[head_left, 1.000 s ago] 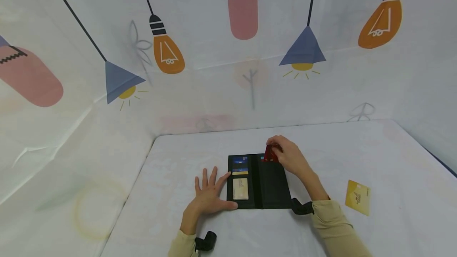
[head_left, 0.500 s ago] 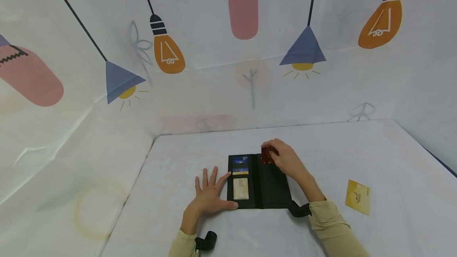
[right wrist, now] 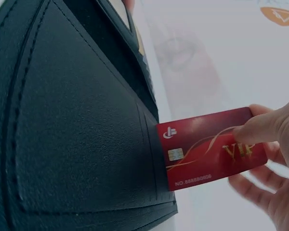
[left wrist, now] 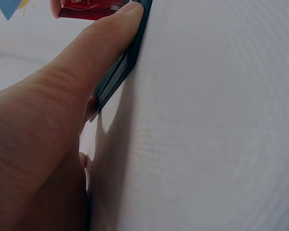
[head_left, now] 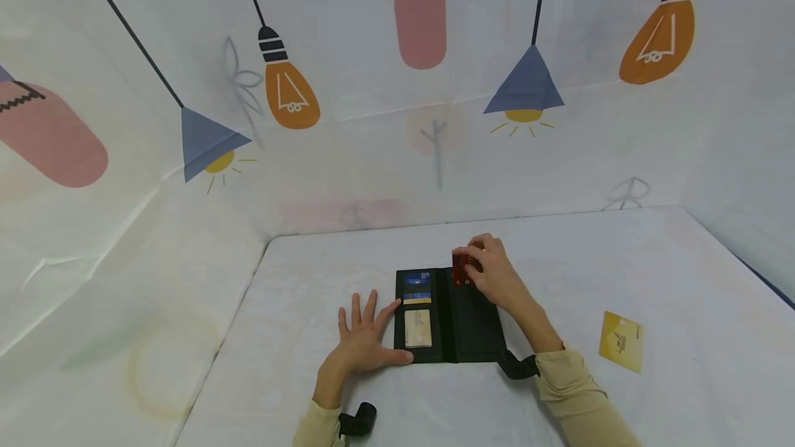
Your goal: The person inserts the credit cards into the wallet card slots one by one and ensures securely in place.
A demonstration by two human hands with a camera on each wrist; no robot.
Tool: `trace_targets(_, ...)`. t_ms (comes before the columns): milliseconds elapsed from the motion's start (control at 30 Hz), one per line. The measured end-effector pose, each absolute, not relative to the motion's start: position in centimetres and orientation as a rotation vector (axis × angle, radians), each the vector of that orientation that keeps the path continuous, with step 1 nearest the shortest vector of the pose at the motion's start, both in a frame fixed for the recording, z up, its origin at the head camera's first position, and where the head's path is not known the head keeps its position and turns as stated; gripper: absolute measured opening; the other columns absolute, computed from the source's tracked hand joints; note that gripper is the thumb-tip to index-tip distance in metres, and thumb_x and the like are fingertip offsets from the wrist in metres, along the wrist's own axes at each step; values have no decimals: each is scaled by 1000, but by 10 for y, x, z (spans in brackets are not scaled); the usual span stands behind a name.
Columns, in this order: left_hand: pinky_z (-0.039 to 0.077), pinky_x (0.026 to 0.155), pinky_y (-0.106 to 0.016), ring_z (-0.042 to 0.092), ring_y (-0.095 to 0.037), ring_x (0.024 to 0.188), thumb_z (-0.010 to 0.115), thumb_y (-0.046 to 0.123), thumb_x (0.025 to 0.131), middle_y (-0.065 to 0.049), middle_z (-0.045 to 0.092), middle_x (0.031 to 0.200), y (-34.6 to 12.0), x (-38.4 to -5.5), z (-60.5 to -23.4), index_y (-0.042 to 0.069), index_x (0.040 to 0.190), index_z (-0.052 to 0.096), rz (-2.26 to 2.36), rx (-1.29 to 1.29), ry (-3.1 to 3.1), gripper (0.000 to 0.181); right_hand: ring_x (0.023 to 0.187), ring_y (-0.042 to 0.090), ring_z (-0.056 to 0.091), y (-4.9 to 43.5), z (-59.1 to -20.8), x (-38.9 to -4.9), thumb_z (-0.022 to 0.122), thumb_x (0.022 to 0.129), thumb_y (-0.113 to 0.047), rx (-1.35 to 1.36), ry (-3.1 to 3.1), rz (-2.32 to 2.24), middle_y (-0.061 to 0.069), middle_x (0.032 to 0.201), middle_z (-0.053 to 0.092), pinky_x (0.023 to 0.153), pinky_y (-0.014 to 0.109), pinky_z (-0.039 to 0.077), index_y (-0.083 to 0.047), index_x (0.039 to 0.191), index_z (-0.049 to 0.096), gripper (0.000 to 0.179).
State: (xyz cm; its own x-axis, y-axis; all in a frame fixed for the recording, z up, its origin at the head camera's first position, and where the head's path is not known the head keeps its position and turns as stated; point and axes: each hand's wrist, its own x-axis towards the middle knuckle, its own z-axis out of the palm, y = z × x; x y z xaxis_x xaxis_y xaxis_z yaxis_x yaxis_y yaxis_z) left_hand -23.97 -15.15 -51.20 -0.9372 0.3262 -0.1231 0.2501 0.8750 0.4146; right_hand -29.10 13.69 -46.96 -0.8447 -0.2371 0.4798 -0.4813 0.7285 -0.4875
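Observation:
A black bifold wallet (head_left: 478, 326) lies spread out on the white table. Blue cards (head_left: 417, 278) and a cream card (head_left: 418, 328) sit in the slots of its left half. My left hand (head_left: 362, 349) is spread flat, its thumb on the lower left corner and its index fingertip at the left edge. In the right wrist view, my right hand (right wrist: 274, 144) pinches a red VIP card (right wrist: 202, 149) between thumb and fingers. The card's near edge meets the wallet's right half along its top edge; whether it enters a pocket cannot be told.
A yellow card (head_left: 622, 341) lies on the table (head_left: 559, 247) to the right of the wallet. Behind the table rises a white backdrop (head_left: 360, 164) printed with lamps and bulbs. Each wrist carries a black camera mount (head_left: 358, 420).
My right hand has brought the red card slightly left along the wallet's top edge, first lowering it, then rising a little. The left hand has stayed in place.

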Motion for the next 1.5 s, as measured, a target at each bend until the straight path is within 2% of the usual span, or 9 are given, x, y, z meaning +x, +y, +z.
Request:
trace_targets(233, -10, 111, -70, -11, -47, 149, 76, 67, 71, -16, 5, 166, -152, -240, -514, 31, 154, 32, 598, 438, 2855, 101, 112, 37, 42, 135, -470, -289, 67, 87, 3, 544, -2622, 841, 19, 117, 49, 89, 51, 51, -7, 127, 65, 41)
trace_targets(600, -10, 111, -70, -12, -47, 149, 77, 66, 71, -18, 6, 165, -151, -238, -510, 29, 154, 32, 623, 445, 2845, 101, 119, 43, 37, 137, -472, -289, 72, 81, 9, 544, -2711, 877, 24, 132, 40, 89, 57, 51, -8, 139, 53, 64)
trace_targets(767, -11, 111, -69, -12, -47, 148, 77, 64, 71, -18, 5, 165, -152, -237, -506, 28, 154, 32, 632, 437, 2839, 101, 121, 46, 35, 132, -470, -290, 73, 81, 7, 530, -2705, 934, 25, 132, 39, 87, 59, 52, -8, 139, 52, 63)
trace_targets(1000, -10, 111, -70, -11, -48, 148, 77, 64, 72, -19, 6, 165, -150, -238, -504, 28, 154, 32, 625, 448, 2834, 100, 115, 42, 41, 125, -475, -292, 80, 83, -8, 399, -2658, 887, 24, 129, 42, 82, 55, 56, -10, 134, 57, 56)
trace_targets(1267, -10, 111, -70, -12, -48, 148, 77, 64, 72, -19, 5, 165, -148, -237, -505, 28, 154, 32, 634, 450, 2830, 100, 113, 43, 42, 125, -486, -300, 78, 83, -3, 315, -2633, 825, 24, 129, 43, 78, 54, 58, -9, 134, 57, 56)
trace_targets(1500, -11, 111, -69, -12, -47, 148, 77, 65, 71, -18, 5, 165, -150, -239, -507, 30, 154, 32, 616, 442, 2834, 100, 112, 43, 41, 129, -492, -303, 75, 83, 0, 363, -2626, 847, 25, 129, 42, 78, 54, 57, -8, 136, 56, 56)
